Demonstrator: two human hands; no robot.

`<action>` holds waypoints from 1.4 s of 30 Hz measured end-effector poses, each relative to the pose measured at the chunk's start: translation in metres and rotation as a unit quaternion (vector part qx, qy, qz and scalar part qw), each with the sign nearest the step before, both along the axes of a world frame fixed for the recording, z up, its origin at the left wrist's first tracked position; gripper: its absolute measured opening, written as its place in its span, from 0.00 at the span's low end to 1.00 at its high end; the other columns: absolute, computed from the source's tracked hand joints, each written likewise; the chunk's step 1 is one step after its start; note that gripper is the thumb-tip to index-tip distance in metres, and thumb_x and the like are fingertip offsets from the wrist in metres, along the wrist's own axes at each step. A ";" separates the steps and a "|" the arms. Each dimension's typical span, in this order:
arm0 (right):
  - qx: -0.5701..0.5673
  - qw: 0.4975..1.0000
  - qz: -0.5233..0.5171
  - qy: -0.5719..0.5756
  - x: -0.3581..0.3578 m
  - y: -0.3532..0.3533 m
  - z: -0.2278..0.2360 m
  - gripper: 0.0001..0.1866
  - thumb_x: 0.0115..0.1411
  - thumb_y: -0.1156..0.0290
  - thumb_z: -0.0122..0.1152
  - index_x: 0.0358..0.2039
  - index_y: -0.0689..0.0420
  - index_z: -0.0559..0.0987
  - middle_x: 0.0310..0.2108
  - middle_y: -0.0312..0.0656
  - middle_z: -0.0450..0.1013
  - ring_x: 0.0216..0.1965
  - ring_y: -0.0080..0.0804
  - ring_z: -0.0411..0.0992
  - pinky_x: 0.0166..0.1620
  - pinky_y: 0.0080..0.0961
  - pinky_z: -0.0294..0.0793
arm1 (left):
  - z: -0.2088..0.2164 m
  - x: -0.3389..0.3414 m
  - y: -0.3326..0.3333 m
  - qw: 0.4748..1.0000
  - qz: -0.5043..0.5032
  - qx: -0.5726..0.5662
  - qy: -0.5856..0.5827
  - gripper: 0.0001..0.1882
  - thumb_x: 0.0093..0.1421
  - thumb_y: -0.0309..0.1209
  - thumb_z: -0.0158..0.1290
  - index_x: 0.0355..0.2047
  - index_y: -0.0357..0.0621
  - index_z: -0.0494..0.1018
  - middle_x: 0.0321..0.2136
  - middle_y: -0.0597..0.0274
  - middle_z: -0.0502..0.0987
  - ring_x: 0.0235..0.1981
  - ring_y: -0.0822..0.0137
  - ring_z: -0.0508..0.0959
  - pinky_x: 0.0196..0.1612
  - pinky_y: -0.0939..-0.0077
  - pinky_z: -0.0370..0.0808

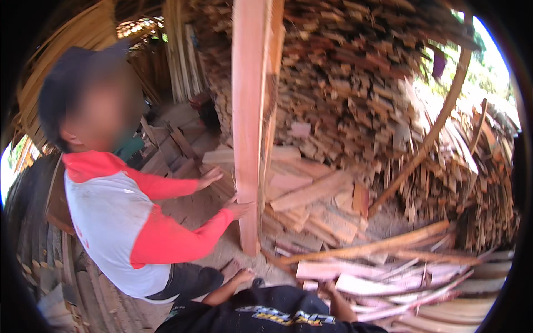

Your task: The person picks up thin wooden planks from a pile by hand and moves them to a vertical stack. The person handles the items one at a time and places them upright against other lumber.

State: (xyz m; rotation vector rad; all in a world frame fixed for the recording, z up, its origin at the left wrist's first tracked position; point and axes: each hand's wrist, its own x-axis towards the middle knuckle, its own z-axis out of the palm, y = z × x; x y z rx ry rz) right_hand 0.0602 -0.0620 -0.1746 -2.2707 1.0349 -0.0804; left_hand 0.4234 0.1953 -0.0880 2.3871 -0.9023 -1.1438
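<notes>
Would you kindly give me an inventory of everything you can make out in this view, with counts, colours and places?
Upright timber: one, pinkish, centre
Co-worker: one, white shirt with red sleeves, dark headwear, left of the timber
Stacked wood pieces: too many to count, brown and tan, behind
Loose planks: many, tan to pinkish, on the ground behind the timber
Pinkish slabs: several, lower right
Leaning pole: one, brown, right
Hanging item: one, purple, upper right, kind unclear
Timber lengths: many, greyish brown, lower left
Wearer's shirt: one, black with print, bottom edge
Left hand: one, bare, lower centre, grip unclear
Right hand: one, bare, by the pinkish slabs, grip unclear
</notes>
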 end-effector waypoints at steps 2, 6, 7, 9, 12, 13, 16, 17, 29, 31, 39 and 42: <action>-0.082 0.991 -0.068 -0.078 -0.026 -0.035 -0.063 0.07 0.52 0.66 0.57 0.22 0.55 0.76 0.24 0.51 0.75 0.25 0.49 0.73 0.28 0.42 0.73 | -0.001 0.000 -0.027 0.998 -0.049 -0.015 0.022 0.20 0.54 0.46 0.55 0.37 0.41 0.77 0.32 0.49 0.79 0.35 0.60 0.79 0.40 0.64 0.74; 0.004 0.990 -0.094 -0.105 -0.009 -0.004 -0.023 0.08 0.50 0.71 0.51 0.30 0.60 0.75 0.24 0.51 0.73 0.26 0.52 0.71 0.29 0.42 0.72 | -0.009 -0.001 0.020 0.998 -0.006 0.034 0.046 0.18 0.55 0.44 0.55 0.34 0.41 0.76 0.30 0.49 0.79 0.32 0.62 0.78 0.39 0.65 0.74; -0.079 0.984 -0.111 -0.110 -0.031 0.006 -0.018 0.09 0.49 0.72 0.51 0.30 0.60 0.76 0.26 0.53 0.74 0.29 0.53 0.73 0.32 0.41 0.73 | 0.000 -0.009 0.004 0.997 -0.034 0.039 0.053 0.18 0.55 0.44 0.55 0.35 0.40 0.76 0.31 0.48 0.79 0.33 0.60 0.79 0.39 0.65 0.74; 0.193 0.964 -0.180 0.034 -0.011 0.028 0.056 0.10 0.45 0.70 0.54 0.27 0.57 0.80 0.31 0.52 0.77 0.37 0.47 0.75 0.42 0.34 0.74 | 0.002 -0.019 0.036 0.997 -0.012 0.055 0.043 0.19 0.55 0.44 0.54 0.36 0.39 0.76 0.33 0.47 0.79 0.35 0.58 0.79 0.40 0.65 0.74; 0.257 0.944 -0.203 0.026 -0.058 0.061 0.024 0.09 0.47 0.75 0.56 0.30 0.61 0.79 0.24 0.48 0.77 0.24 0.35 0.76 0.31 0.29 0.75 | 0.015 -0.031 0.029 0.997 -0.040 0.060 0.031 0.20 0.56 0.44 0.53 0.37 0.39 0.76 0.34 0.47 0.79 0.38 0.57 0.79 0.42 0.66 0.74; 0.264 0.943 -0.199 0.028 -0.066 0.072 0.021 0.07 0.47 0.77 0.56 0.29 0.62 0.79 0.23 0.45 0.77 0.24 0.29 0.76 0.29 0.26 0.74 | 0.020 -0.034 0.032 0.996 -0.048 0.067 0.023 0.20 0.56 0.44 0.53 0.37 0.38 0.76 0.35 0.47 0.79 0.39 0.56 0.79 0.42 0.66 0.73; 0.329 0.913 -0.236 0.040 -0.092 0.104 0.007 0.07 0.47 0.76 0.58 0.28 0.63 0.78 0.22 0.44 0.76 0.22 0.30 0.76 0.27 0.25 0.74 | 0.031 -0.044 0.038 0.994 -0.036 0.089 0.049 0.20 0.56 0.44 0.53 0.38 0.38 0.75 0.35 0.47 0.79 0.39 0.57 0.79 0.43 0.67 0.73; 0.332 0.915 -0.226 0.040 -0.097 0.111 -0.001 0.07 0.48 0.74 0.60 0.27 0.64 0.78 0.20 0.44 0.76 0.21 0.29 0.75 0.26 0.25 0.74 | 0.032 -0.041 0.035 0.993 -0.045 0.091 0.065 0.20 0.56 0.43 0.53 0.39 0.38 0.75 0.36 0.47 0.79 0.40 0.56 0.79 0.43 0.67 0.73; 0.226 0.917 -0.323 0.064 -0.086 0.080 0.048 0.12 0.48 0.67 0.55 0.31 0.60 0.79 0.30 0.55 0.76 0.34 0.49 0.75 0.40 0.38 0.73 | 0.020 -0.043 0.013 0.988 -0.041 0.072 0.133 0.18 0.58 0.38 0.54 0.42 0.36 0.73 0.35 0.55 0.78 0.35 0.66 0.77 0.40 0.74 0.73; 0.205 0.911 -0.357 0.016 -0.084 0.079 0.059 0.13 0.44 0.75 0.51 0.33 0.60 0.77 0.31 0.53 0.76 0.36 0.48 0.75 0.40 0.36 0.73 | 0.024 -0.038 -0.003 0.981 -0.068 0.095 0.154 0.17 0.58 0.37 0.54 0.42 0.36 0.73 0.33 0.57 0.78 0.33 0.69 0.76 0.38 0.76 0.73; 0.207 0.873 -0.441 0.001 -0.059 0.168 0.083 0.11 0.46 0.73 0.51 0.29 0.60 0.78 0.30 0.54 0.75 0.34 0.48 0.75 0.39 0.37 0.73 | -0.029 0.051 -0.025 0.972 -0.101 0.103 0.187 0.15 0.59 0.36 0.52 0.42 0.39 0.73 0.32 0.60 0.76 0.30 0.71 0.74 0.33 0.78 0.71; 0.214 0.844 -0.490 0.043 -0.061 0.242 0.052 0.11 0.47 0.67 0.54 0.26 0.61 0.78 0.28 0.56 0.75 0.34 0.50 0.74 0.39 0.37 0.73 | -0.007 0.061 -0.056 0.970 -0.144 0.109 0.164 0.15 0.59 0.36 0.52 0.43 0.40 0.73 0.34 0.60 0.76 0.30 0.70 0.75 0.33 0.77 0.72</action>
